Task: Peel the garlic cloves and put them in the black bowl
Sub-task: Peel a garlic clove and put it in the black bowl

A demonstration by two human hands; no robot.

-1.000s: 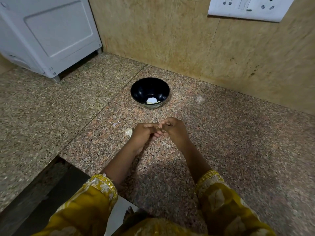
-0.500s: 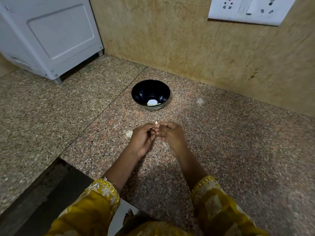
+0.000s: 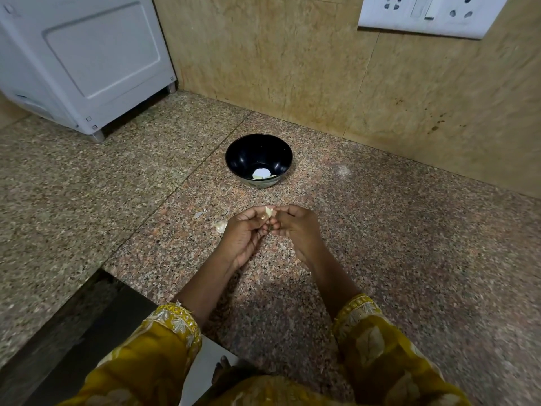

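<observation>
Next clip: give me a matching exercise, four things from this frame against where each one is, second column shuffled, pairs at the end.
1 black bowl
2 held garlic clove
3 loose garlic piece
4 socket plate

A on the wall, upper right
B pinched between left hand and right hand
C on the granite surface, just beside the left hand
D near the wall, peeled garlic inside

Pairs: 1-D, 2-B, 3-C, 4-A

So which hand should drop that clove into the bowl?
Left, probably: the left hand pinches the clove, the right hand seems to pick at it; the black bowl sits straight ahead.
</observation>
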